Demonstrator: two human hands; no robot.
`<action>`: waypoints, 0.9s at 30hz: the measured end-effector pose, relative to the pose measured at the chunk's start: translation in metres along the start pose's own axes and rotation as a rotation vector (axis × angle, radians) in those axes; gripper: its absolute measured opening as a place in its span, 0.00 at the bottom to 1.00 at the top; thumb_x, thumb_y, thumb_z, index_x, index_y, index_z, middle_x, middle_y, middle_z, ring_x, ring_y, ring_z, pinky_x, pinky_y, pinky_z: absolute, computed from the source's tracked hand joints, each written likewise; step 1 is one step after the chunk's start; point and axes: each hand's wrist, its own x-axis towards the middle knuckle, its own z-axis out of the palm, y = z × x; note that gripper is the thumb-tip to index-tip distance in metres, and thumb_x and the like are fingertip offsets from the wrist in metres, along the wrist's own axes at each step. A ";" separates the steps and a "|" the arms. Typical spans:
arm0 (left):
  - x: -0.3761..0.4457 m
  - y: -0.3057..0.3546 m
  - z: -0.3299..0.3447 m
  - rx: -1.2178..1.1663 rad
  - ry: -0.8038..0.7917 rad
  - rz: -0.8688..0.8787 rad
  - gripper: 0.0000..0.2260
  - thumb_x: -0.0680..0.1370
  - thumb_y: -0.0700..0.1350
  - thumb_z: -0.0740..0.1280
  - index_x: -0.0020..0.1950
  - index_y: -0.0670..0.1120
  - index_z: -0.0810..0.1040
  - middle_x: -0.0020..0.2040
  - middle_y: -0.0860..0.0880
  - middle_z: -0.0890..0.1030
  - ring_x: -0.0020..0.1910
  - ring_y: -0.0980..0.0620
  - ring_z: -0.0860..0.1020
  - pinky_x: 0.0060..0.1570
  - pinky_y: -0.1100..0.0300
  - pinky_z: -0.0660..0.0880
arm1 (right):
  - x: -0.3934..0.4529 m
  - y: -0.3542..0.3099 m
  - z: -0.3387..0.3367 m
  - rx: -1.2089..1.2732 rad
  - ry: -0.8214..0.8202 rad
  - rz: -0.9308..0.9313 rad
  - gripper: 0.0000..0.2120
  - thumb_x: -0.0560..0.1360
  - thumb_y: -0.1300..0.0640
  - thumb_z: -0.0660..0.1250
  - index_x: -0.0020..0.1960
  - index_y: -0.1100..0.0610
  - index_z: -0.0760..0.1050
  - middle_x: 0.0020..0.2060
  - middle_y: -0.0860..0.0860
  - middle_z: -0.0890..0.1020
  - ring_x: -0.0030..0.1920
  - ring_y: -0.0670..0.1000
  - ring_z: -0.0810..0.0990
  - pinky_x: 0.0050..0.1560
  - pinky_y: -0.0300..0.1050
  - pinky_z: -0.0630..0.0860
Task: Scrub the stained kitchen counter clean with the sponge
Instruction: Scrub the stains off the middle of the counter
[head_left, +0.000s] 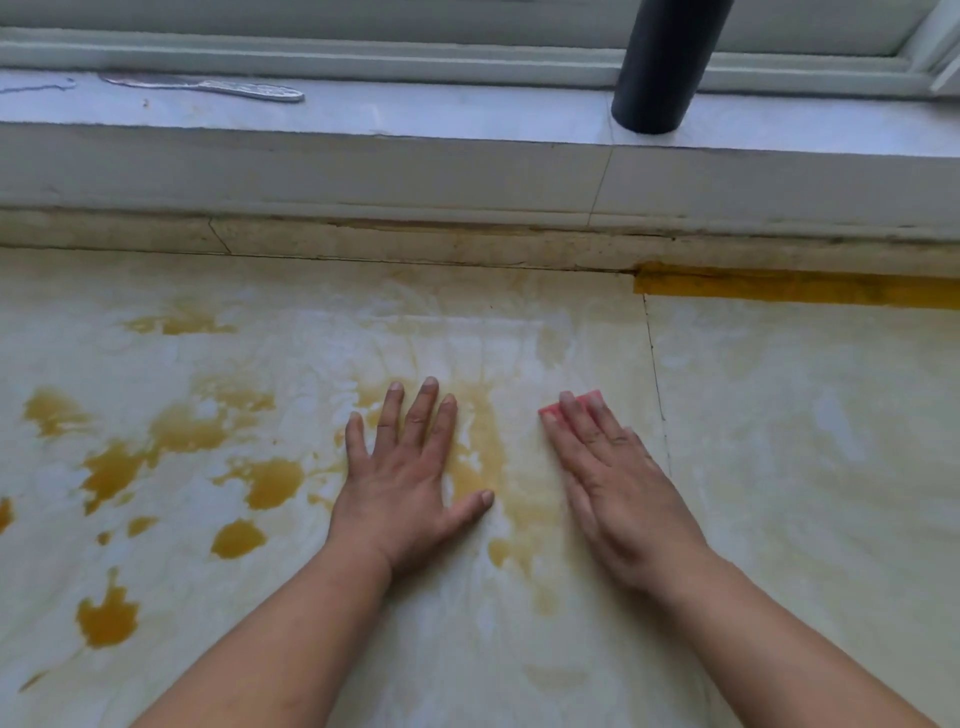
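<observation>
From my feed, both bare forearms reach in from the near edge of the bench (779, 467), a pale surface with a wet, smeared look. My left hand (400, 483) lies flat on the bench, palm down, fingers straight and spread, grasping nothing, its thumb pointing toward the right hand. My right hand (618, 488) is flat as well, its straight fingers (582, 421) pressing down on the pink sponge (595, 400), which sits on the bench near the middle; only the sponge's far corners show past the fingertips. A streaky yellow-brown smear (483, 452) runs between the two hands. Toward the left edge lie darker mustard-coloured stains (272, 480) in scattered blotches. At the far edge, to the right, a yellow strip (800, 291) runs along the seam. Beyond that rises a white ledge (415, 119) carrying a black cylinder (660, 67) and a flat silvery object (208, 85), with a window frame behind.
</observation>
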 end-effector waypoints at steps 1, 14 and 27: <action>0.000 0.000 0.000 -0.005 0.000 0.000 0.47 0.71 0.78 0.40 0.82 0.53 0.30 0.79 0.53 0.22 0.78 0.46 0.23 0.77 0.32 0.37 | -0.015 0.014 -0.003 0.005 0.011 0.046 0.30 0.83 0.50 0.48 0.81 0.41 0.40 0.79 0.38 0.36 0.78 0.42 0.32 0.80 0.49 0.44; 0.000 0.000 0.002 -0.022 0.019 0.000 0.48 0.70 0.79 0.40 0.83 0.54 0.31 0.80 0.54 0.24 0.78 0.47 0.24 0.78 0.33 0.36 | 0.091 0.051 -0.032 0.035 0.053 0.285 0.30 0.83 0.51 0.48 0.83 0.49 0.42 0.82 0.48 0.41 0.81 0.50 0.36 0.80 0.53 0.44; 0.000 -0.001 -0.006 -0.089 -0.052 0.041 0.46 0.76 0.77 0.48 0.82 0.55 0.30 0.79 0.54 0.23 0.77 0.46 0.22 0.75 0.32 0.32 | -0.073 0.007 0.017 0.014 0.043 0.260 0.33 0.78 0.35 0.41 0.81 0.42 0.40 0.80 0.39 0.38 0.79 0.44 0.33 0.80 0.53 0.47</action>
